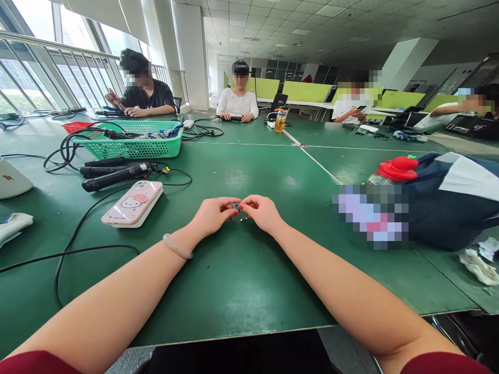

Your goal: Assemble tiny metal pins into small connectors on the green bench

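Over the green table [234, 291], my left hand [212, 214] and my right hand [263, 212] meet at the fingertips. Both pinch a tiny dark grey, metallic-looking piece [236, 207] between thumbs and forefingers. Its kind is too small to tell, and the fingers partly cover it. Just below the right thumb shows a small shiny metal bit [244, 219]; whether it lies on the table or joins the held piece, I cannot tell. A pale bangle circles my left wrist.
Left stand a pink-and-white patterned phone-shaped case [132, 203], black handheld devices [117, 175], cables and a green basket [136, 148]. At right are a red-lidded jar [393, 170] and dark bag [448, 208]. A cup of amber drink [280, 120] stands farther back. Several people sit around.
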A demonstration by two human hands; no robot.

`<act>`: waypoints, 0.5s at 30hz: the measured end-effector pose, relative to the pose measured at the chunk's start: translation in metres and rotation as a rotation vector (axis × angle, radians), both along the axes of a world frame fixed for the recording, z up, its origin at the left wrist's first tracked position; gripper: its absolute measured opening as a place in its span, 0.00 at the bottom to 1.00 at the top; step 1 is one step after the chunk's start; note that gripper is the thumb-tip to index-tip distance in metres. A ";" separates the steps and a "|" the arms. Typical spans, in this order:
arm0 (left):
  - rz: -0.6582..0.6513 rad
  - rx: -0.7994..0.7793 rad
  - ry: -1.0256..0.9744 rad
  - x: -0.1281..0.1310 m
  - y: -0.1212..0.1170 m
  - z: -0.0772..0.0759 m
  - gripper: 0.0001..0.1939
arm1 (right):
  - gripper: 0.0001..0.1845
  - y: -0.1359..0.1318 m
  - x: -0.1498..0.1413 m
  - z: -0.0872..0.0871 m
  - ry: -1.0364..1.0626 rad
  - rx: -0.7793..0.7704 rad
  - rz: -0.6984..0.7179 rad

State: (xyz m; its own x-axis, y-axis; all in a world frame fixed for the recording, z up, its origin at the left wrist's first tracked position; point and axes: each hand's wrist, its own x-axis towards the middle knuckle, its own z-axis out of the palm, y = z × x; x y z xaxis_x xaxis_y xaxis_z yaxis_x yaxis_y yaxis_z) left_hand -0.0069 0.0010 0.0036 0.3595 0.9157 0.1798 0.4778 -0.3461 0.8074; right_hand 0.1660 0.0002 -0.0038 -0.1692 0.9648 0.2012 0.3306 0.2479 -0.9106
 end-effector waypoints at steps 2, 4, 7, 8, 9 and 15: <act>0.000 0.044 0.066 0.000 -0.001 0.002 0.18 | 0.10 -0.002 0.000 0.001 -0.066 0.032 -0.013; -0.006 0.081 0.105 0.000 -0.003 0.003 0.18 | 0.09 -0.003 0.000 0.001 -0.110 0.063 -0.018; -0.027 0.108 0.098 0.001 -0.006 0.005 0.20 | 0.08 -0.003 0.000 0.001 -0.141 0.090 -0.016; -0.029 0.106 0.079 0.001 -0.006 0.005 0.20 | 0.08 -0.003 0.000 0.001 -0.145 0.090 -0.012; -0.027 0.097 0.055 0.002 -0.006 0.006 0.21 | 0.08 -0.003 0.000 0.001 -0.151 0.089 -0.008; 0.095 0.018 -0.054 -0.003 0.005 0.003 0.19 | 0.09 0.002 0.006 -0.002 -0.317 0.178 -0.070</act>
State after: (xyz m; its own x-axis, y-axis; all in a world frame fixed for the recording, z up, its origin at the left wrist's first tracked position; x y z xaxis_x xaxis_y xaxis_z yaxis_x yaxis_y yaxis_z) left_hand -0.0101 0.0055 0.0063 0.2601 0.9418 0.2130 0.4651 -0.3155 0.8271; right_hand 0.1716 0.0025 -0.0058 -0.1847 0.9310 0.3147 0.6114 0.3596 -0.7049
